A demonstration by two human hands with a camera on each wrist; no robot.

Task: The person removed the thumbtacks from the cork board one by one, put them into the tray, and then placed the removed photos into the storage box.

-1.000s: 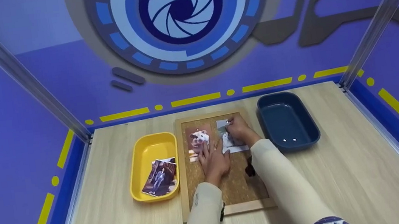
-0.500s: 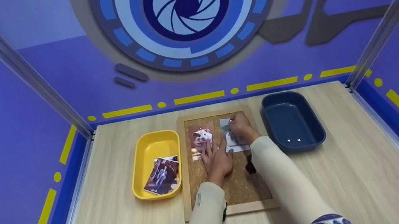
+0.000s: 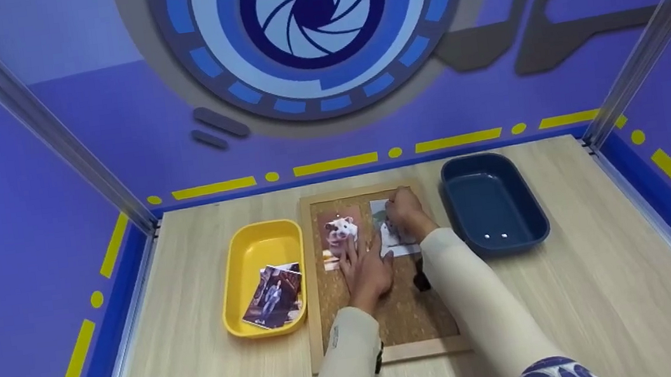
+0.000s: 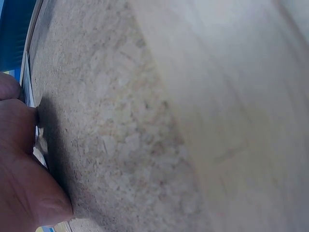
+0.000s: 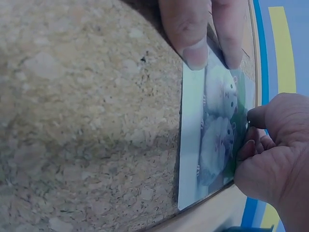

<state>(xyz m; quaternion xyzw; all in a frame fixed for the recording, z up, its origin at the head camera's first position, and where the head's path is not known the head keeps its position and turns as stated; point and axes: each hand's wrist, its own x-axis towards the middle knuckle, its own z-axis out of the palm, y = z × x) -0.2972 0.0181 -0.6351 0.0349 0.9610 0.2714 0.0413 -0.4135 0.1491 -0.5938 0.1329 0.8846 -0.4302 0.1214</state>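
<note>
A framed corkboard (image 3: pixel 350 308) lies on the table with two photos on its upper half. The hamster photo (image 3: pixel 328 231) at the left has a small pushpin (image 3: pixel 337 216) at its top. My left hand (image 3: pixel 369 274) rests with spread fingers over the lower edges of both photos. The right photo (image 5: pixel 215 125) shows two white animals on green. At its top edge my right hand (image 3: pixel 406 213) has curled fingers and pinches a small pushpin (image 5: pixel 248 124), mostly hidden by the fingertips. The left wrist view shows mainly cork and the left thumb (image 4: pixel 43 203).
Left of the board stands a yellow tray (image 3: pixel 256 243) with several photos (image 3: pixel 273 295) stacked in it. A dark blue tray (image 3: pixel 491 201) at the right holds two small pale pins (image 3: pixel 495 236). Printed walls (image 3: pixel 110 126) enclose the table at the back and sides.
The right hand has shifted slightly at the photo's top edge, and the shiny spot by its fingertips is no longer visible. The left hand stays in place; the head view has shifted slightly.
</note>
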